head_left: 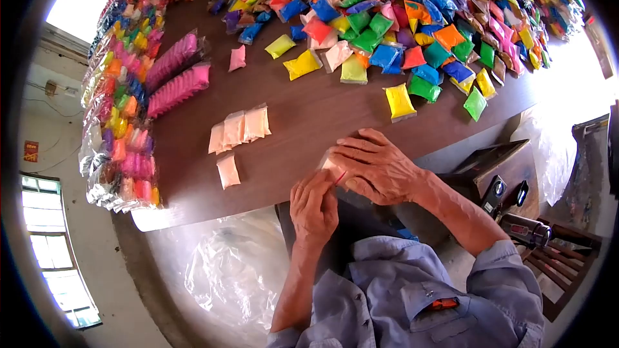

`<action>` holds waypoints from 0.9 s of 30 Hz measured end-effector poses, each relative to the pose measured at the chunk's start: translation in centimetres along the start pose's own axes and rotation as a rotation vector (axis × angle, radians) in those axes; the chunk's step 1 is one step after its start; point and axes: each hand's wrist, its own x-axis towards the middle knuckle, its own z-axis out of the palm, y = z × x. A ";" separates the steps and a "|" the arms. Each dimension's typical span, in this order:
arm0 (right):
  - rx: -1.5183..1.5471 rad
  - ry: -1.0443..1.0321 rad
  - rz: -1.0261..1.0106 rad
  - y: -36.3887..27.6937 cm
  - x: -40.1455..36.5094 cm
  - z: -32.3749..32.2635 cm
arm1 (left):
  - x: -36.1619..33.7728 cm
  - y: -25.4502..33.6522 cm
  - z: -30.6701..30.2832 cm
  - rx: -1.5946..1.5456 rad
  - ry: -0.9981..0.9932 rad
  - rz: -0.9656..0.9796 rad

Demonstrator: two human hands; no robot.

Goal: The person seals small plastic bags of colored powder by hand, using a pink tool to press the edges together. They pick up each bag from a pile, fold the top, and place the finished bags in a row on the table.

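Note:
Between my two hands, at the table's front edge, is a pale peach packet [333, 171], mostly covered by fingers, with a thin red strip at its lower side. My left hand [314, 206] has its fingers closed on the packet's left side. From the right, my right hand [374, 169] lies over the packet with its fingers wrapped round it. To the left on the table, several peach packets [240, 129] lie overlapped in a row. Just below them is a single peach packet [228, 171].
A large heap of coloured packets [380, 32] covers the table's far side. Bagged packets [122, 103] are stacked along the left edge, beside two pink rows [180, 90]. Clear plastic [232, 270] lies below the table. A wooden box [506, 174] and flask [525, 230] are at right.

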 end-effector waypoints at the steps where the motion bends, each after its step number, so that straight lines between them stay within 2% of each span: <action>1: -0.012 -0.048 -0.048 0.4 0.0 0.0 | -0.1 -0.2 0.1 0.016 -0.005 0.015; 6: -0.163 -0.210 -0.121 2.5 1.2 -1.7 | 0.1 -1.0 -0.5 0.029 -0.037 0.012; 8: -0.505 -0.155 0.100 3.1 1.7 -2.4 | 0.2 -1.3 -0.7 0.044 -0.039 0.010; 9: -0.508 -0.156 0.099 3.0 2.0 -3.1 | 0.3 -1.5 -0.8 0.041 -0.037 0.010; 11: -0.477 0.002 0.240 2.2 3.0 -5.1 | 0.3 -2.0 -0.6 0.057 0.010 0.013; 12: -0.421 0.036 0.231 1.5 3.0 -5.4 | 0.1 -2.0 -0.6 0.059 0.014 0.008; 13: -0.420 0.036 0.231 1.2 2.7 -4.9 | 0.1 -2.0 -0.6 0.060 0.020 0.016; 15: -0.329 0.002 0.080 0.6 1.6 -3.4 | 0.3 -2.0 -0.5 0.054 0.022 0.031; 20: -0.210 -0.120 0.056 -0.5 0.5 -1.3 | 0.3 -2.2 -1.3 0.047 -0.002 0.039; 22: -0.305 0.012 0.195 0.0 0.2 -1.3 | 0.5 -2.3 -1.3 0.046 0.031 0.023; 27: -0.179 0.138 0.101 -1.6 -0.9 -0.9 | 0.4 -1.3 -1.6 0.120 0.108 -0.017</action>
